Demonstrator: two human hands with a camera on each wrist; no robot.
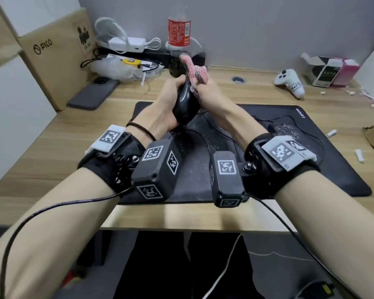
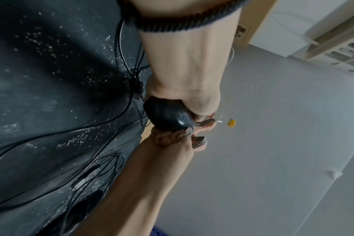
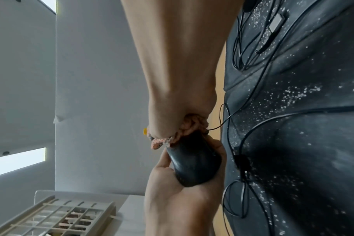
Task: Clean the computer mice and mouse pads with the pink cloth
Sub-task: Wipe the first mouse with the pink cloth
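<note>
Wooden worktop [image 1: 235, 91] carries a large black mouse pad [image 1: 307, 152], speckled with pale crumbs and crossed by thin black cables [image 1: 205, 139]. Above the pad's far edge, the left hand [image 1: 160, 104] curls its fingers round a glossy black mouse [image 1: 184, 104], lifted clear of the pad. The right hand [image 1: 209, 93] grips the bunched pink cloth [image 1: 195, 71], pressed against the mouse's far right side.
</note>
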